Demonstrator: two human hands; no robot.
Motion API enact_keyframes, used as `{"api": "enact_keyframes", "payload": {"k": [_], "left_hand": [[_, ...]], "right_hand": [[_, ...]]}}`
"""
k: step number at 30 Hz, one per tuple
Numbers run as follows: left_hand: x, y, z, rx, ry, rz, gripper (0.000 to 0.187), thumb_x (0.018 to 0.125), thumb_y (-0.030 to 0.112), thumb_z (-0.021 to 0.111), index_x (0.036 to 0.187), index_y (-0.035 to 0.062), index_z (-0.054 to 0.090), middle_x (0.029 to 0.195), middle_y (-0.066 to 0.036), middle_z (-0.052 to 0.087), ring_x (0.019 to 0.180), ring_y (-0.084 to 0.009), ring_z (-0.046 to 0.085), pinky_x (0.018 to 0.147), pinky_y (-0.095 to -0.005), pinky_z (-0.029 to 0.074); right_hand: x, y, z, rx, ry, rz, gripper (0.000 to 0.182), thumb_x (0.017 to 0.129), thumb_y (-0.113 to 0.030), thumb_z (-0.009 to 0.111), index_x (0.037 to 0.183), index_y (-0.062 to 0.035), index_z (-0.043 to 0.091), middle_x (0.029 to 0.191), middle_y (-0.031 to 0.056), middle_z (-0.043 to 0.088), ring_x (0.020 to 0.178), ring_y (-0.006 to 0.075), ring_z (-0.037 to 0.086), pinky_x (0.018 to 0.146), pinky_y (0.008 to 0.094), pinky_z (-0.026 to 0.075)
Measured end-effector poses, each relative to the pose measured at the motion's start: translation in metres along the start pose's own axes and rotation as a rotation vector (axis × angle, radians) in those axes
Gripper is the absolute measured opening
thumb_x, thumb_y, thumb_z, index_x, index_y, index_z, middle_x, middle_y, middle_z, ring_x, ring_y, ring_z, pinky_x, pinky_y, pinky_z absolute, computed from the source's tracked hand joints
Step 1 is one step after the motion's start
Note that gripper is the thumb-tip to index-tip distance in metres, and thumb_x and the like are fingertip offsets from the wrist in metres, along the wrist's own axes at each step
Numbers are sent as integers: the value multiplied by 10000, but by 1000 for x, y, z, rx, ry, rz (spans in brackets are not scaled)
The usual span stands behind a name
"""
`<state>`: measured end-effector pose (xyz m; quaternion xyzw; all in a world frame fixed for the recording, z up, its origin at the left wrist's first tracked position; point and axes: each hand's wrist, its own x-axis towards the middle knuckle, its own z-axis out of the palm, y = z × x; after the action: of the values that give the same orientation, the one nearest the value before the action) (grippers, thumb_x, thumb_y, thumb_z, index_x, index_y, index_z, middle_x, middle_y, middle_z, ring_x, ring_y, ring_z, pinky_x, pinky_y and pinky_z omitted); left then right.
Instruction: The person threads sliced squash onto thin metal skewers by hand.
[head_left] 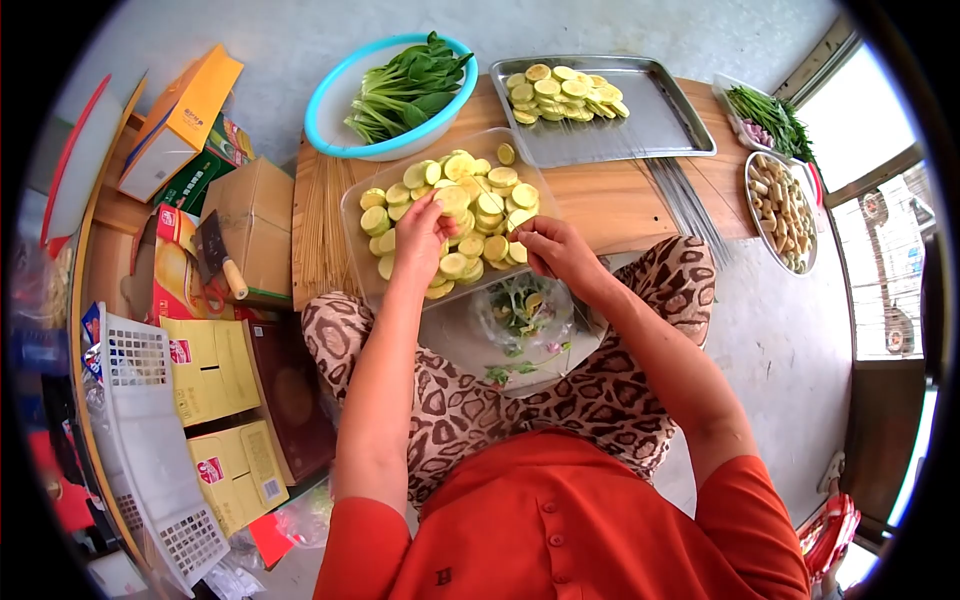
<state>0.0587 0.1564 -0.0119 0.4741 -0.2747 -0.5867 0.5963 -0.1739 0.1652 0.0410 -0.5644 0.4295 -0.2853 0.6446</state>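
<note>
A clear plastic tub point(352, 215) full of round, pale-green zucchini slices point(490, 203) stands on the wooden table before me. Over it my left hand point(424, 238) is closed, thumb and fingertips pinching one zucchini slice point(453, 201). My right hand point(556, 248) is at the tub's right side, its thumb and forefinger pressed together; what they grip, if anything, is too thin or hidden to make out. Thin metal skewers point(686, 205) lie to the right on the table. At the left lies a bundle of thin bamboo skewers point(328, 225).
Behind the tub are a blue-rimmed basin point(318, 112) of leafy greens and a metal tray point(660, 110) with more slices. A plate of cut pieces point(780, 212) sits right. A bag of scraps point(522, 310) is between my knees. Boxes and a knife point(214, 250) are left.
</note>
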Motion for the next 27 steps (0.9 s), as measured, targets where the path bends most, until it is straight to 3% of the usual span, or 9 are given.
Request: {"api": "enact_keyframes", "payload": {"k": [1,2,6,9,14,20,22,27], "left_hand": [[0,6,-3,-278,-18,-44,243,902,158,573,1099,16,572,849,-34,579,737,-128,562,642,-281,495],[2,7,-5,-331,33,-49,184,900,200,591,995,43,573,826,-28,567,704,-137,543,621,-272,483],[7,7,-10,-612,27,-120,236,884,290,623,916,65,558,823,-35,570,691,-152,534,595,-256,473],[9,4,-9,-685,-4,-122,258,883,309,618,923,61,561,829,-32,575,695,-151,539,575,-239,465],[7,7,-3,-721,0,-128,327,902,343,576,1010,34,570,927,-71,610,720,-151,539,559,-224,455],[5,0,-4,-681,-277,-184,498,939,446,462,1120,-13,530,1074,-117,594,773,-175,554,575,-252,468],[3,1,-2,-593,-77,-151,521,939,471,442,1122,-10,527,1075,-109,591,832,-195,567,653,-282,499],[1,6,2,-624,64,-123,493,937,456,457,1134,6,503,1117,-96,558,964,-235,563,781,-318,510]], "right_hand": [[-2,-3,1,50,-49,8,189,931,-171,515,941,-3,602,557,-16,481,479,55,419,450,218,316],[-4,-7,4,100,-99,17,195,938,-173,503,952,-4,598,554,-22,464,476,52,406,453,215,306],[-14,-21,14,129,-177,34,191,944,-172,489,962,-12,592,563,-32,457,480,46,397,471,203,301],[-13,-18,19,114,-223,42,185,952,-200,483,989,-65,604,559,-45,438,484,37,375,453,193,270],[-9,-14,23,118,-235,52,182,953,-194,481,988,-61,600,563,-47,436,486,39,381,457,190,274],[-9,-13,24,114,-247,52,177,953,-183,473,987,-59,595,566,-45,439,487,40,392,456,189,280],[-11,-14,26,119,-271,72,172,952,-180,471,987,-56,585,568,-43,444,489,39,396,452,191,278],[-13,-16,30,155,-273,114,156,939,-159,478,963,-45,582,551,-35,448,470,42,401,450,200,290]]}}
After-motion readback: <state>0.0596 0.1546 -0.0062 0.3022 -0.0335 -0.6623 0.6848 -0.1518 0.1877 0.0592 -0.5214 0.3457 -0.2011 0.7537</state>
